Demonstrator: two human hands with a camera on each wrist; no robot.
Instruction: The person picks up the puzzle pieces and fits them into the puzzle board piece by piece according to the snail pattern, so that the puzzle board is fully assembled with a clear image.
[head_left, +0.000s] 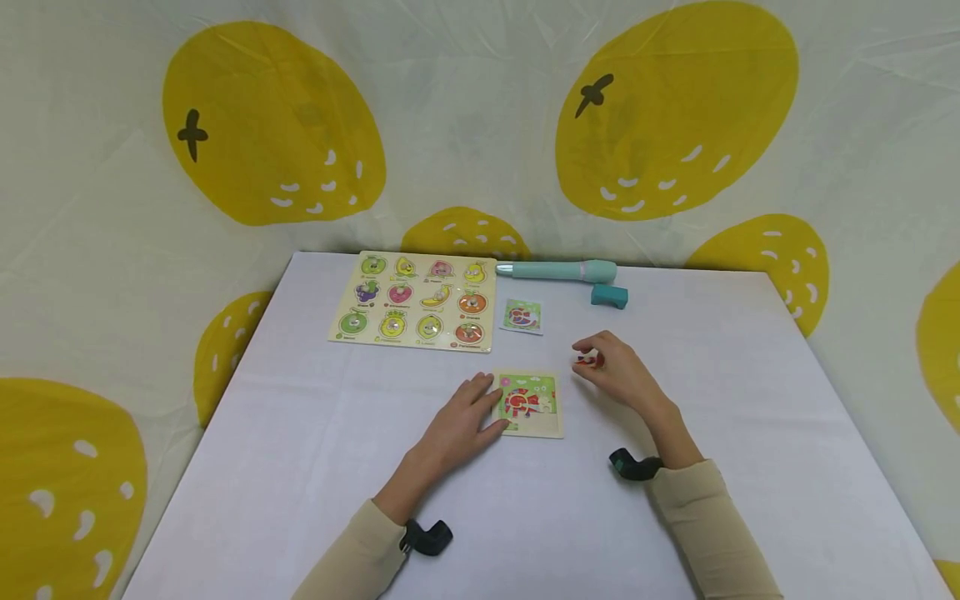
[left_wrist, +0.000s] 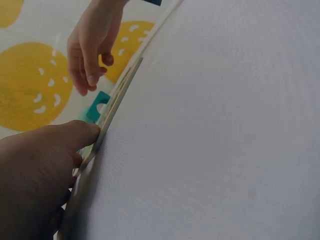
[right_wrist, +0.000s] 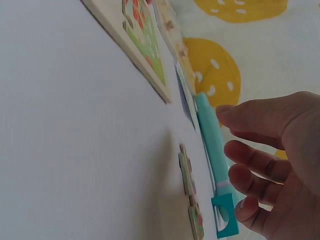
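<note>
A small square wooden jigsaw board (head_left: 553, 425) lies on the table, part of its picture filled with pieces in green and red. My left hand (head_left: 463, 421) rests at its left side, fingers straight and thumb along the near edge (left_wrist: 82, 131). To the right of the board, my right hand (head_left: 618, 371) hovers with thumb and fingers slightly bent and apart. Loose puzzle pieces (right_wrist: 187, 172) lie on the table beneath it; a bit of red piece (head_left: 587, 360) shows between the fingers from above. In the right wrist view nothing sits between thumb and fingertips.
Behind the left hand lies a wooden fruit peg puzzle (head_left: 412, 304). A small picture card (head_left: 522, 317) is beside it. Further back are a mint-green microphone-shaped object (head_left: 555, 271) and a teal block with a rounded notch (head_left: 610, 296). A patterned curtain hangs behind the table.
</note>
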